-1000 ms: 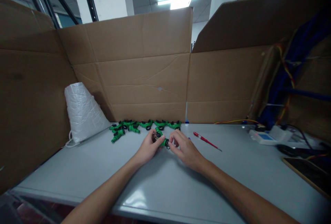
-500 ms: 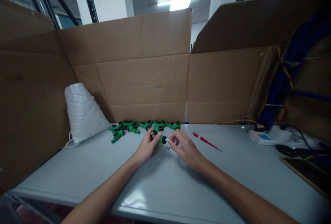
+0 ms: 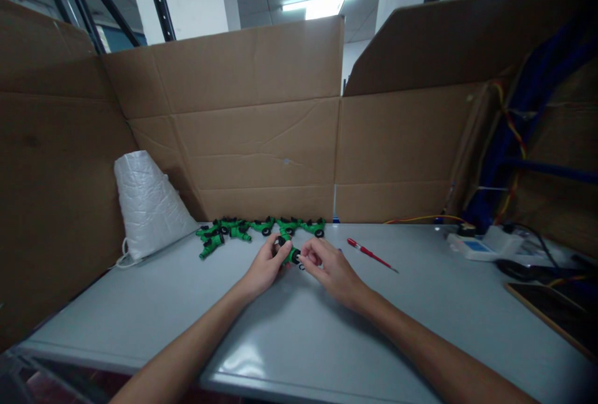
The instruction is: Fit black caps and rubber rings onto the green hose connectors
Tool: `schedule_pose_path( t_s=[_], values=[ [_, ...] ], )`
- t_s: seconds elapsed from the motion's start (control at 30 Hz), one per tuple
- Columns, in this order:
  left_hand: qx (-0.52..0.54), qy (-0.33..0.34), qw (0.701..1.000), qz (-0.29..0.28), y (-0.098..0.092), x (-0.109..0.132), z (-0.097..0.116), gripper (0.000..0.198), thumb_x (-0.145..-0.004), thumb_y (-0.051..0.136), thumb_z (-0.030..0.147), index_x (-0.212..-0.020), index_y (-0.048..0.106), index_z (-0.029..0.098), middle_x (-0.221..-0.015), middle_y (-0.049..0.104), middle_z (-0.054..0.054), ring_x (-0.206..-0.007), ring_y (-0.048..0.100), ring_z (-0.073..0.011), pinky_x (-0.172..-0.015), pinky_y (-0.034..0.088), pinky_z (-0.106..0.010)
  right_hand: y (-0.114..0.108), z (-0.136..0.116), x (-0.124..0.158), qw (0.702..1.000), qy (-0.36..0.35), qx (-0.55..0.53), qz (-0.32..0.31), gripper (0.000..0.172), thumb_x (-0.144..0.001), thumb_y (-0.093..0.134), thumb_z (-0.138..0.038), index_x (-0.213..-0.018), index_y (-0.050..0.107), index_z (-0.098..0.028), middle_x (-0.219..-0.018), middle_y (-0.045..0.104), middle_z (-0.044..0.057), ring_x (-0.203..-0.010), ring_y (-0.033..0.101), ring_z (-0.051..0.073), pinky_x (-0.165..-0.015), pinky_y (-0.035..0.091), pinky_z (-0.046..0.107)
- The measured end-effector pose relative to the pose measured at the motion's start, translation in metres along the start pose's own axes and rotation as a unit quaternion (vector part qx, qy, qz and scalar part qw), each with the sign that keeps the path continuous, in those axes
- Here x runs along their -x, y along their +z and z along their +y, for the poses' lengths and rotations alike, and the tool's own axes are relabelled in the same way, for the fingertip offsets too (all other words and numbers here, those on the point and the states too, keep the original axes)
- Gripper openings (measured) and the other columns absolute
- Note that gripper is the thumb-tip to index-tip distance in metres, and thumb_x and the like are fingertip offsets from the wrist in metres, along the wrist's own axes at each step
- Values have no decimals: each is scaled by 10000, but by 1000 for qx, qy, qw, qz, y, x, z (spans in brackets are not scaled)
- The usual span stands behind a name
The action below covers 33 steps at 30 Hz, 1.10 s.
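Observation:
Near the middle of the grey table (image 3: 261, 342), my left hand (image 3: 265, 265) is closed around a green fitting with black parts (image 3: 292, 256). My right hand (image 3: 329, 267) pinches at the fitting's right end; a small white piece shows at the fingertips, mostly hidden. Just below that end lies a small black ring (image 3: 301, 267), partly covered. Behind my hands several green and black fittings (image 3: 240, 233) lie in a loose row along the back of the table. A red screwdriver (image 3: 371, 254) rests to the right of my right hand.
Cardboard walls (image 3: 261, 149) enclose the back and sides. At the back left stands a white wrapped bundle (image 3: 149, 208). On the right are a white power strip (image 3: 474, 247), dark cables and a dark flat board (image 3: 554, 317), near a blue frame (image 3: 495, 155).
My right hand has moved slightly left, closer to the fitting's end, and less of the white piece shows. The black ring is now partly covered.

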<state>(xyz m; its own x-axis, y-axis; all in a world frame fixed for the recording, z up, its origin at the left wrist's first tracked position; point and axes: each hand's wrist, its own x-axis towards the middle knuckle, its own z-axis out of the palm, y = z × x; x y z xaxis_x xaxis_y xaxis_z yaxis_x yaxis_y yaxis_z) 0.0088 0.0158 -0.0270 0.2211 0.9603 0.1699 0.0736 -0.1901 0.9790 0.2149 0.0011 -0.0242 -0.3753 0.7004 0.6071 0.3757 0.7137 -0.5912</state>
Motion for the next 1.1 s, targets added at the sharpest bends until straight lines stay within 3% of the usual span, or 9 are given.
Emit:
schedule_pose_path(
  t_s=[0.27, 0.5, 0.9, 1.1],
  values=[
    [-3, 19, 1000, -15, 1, -3, -4, 512, -931, 621, 693, -1064, 544, 204, -824, 617, 7, -636, 590, -129, -515, 404, -212, 5, -2, -1, 1000, -10, -9, 22, 96, -1046, 547, -282, -969, 577, -233, -842, 560, 3, -763, 543, 188, -708, 409, 303],
    [24, -17, 1000, 8, 4, 1, 7, 547, -920, 617, 716, -1080, 537, 198, -816, 673, -11, -648, 636, -139, -533, 448, -210, -3, -3, -3, 998, -59, -11, 35, 163, -1082, 518, -283, -1042, 663, -222, -914, 579, 22, -828, 576, 185, -772, 447, 302],
    [108, -60, 992, -33, 1, -3, -4, 609, -944, 534, 755, -1065, 590, 161, -716, 663, -20, -512, 585, -121, -414, 360, -194, -9, 1, -1, 990, -131, 45, 15, 295, -1071, 534, -238, -1303, 715, -243, -990, 667, 77, -854, 649, 203, -763, 516, 313],
    [113, -60, 991, -29, 0, -5, 0, 632, -940, 520, 771, -973, 615, 147, -700, 656, -31, -498, 550, -105, -404, 304, -179, -10, 2, -1, 991, -113, 69, -23, 298, -1079, 517, -264, -1304, 712, -253, -1049, 675, 85, -871, 654, 203, -807, 518, 326]
  ],
)
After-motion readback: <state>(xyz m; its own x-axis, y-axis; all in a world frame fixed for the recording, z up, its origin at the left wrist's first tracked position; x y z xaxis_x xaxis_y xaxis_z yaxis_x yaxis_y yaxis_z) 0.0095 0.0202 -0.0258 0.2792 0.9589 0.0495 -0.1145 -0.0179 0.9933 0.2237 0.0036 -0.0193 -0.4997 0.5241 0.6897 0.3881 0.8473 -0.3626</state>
